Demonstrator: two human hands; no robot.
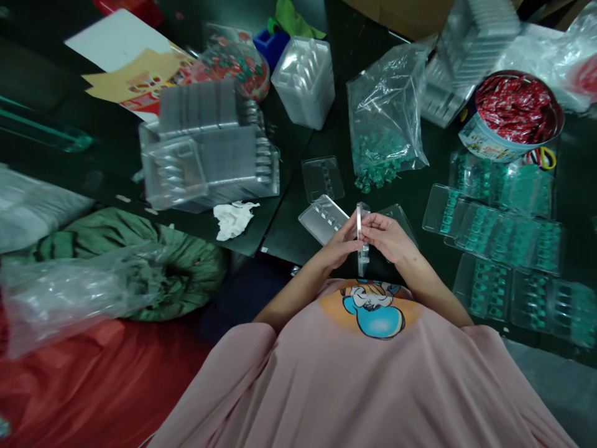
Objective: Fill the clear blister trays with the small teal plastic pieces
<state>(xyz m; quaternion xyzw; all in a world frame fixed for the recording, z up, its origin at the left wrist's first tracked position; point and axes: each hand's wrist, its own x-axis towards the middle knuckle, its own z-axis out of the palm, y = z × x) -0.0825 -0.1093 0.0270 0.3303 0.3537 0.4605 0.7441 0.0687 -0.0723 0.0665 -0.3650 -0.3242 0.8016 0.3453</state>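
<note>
On the near side of the bag (385,112), a clear tray (363,266) stands on edge, its contents hard to make out; uneven fingertip pressure could flex it or let it slip; the left hand (339,247) and right hand (389,238) pinch it narrowly from either side, forearms converging.

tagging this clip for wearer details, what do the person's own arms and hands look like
Dusty-pink short sleeves, plain and loose: the left sleeve and the right sleeve leave both forearms bare. The left hand and right hand wear no gloves, with slender fingers. No watch or bracelet shows; rings are too small to rule out.
</note>
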